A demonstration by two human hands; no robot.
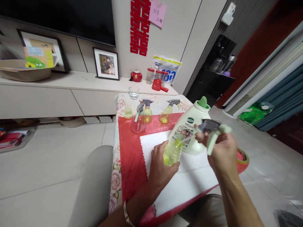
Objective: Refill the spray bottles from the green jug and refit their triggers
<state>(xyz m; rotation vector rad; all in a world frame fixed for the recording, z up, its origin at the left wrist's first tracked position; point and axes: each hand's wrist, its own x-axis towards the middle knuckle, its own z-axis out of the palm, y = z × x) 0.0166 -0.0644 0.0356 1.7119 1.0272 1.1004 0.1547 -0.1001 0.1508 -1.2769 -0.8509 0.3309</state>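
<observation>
My left hand (162, 164) is wrapped round a small yellow-green clear bottle (172, 154), tilted to the right over the white sheet. In my right hand (222, 151) is a grey and pale green spray nozzle (209, 126). Its thin tube reaches left to the mouth of the bottle; whether the tip is inside I cannot tell. Right behind stands a large cream detergent jug (189, 126) with its mouth uncapped and a green spout inside. Farther back are a pinkish spray bottle (138, 124) and two yellowish spray bottles (147, 114) (166, 114), all with nozzles on.
A pale green cap (128, 112) and a glass cup (133, 93) sit at the table's back left. The white sheet (189, 186) lies on a red cloth (130, 157). A roll of tape (243, 160) is at the right edge. A grey stool (97, 186) stands left.
</observation>
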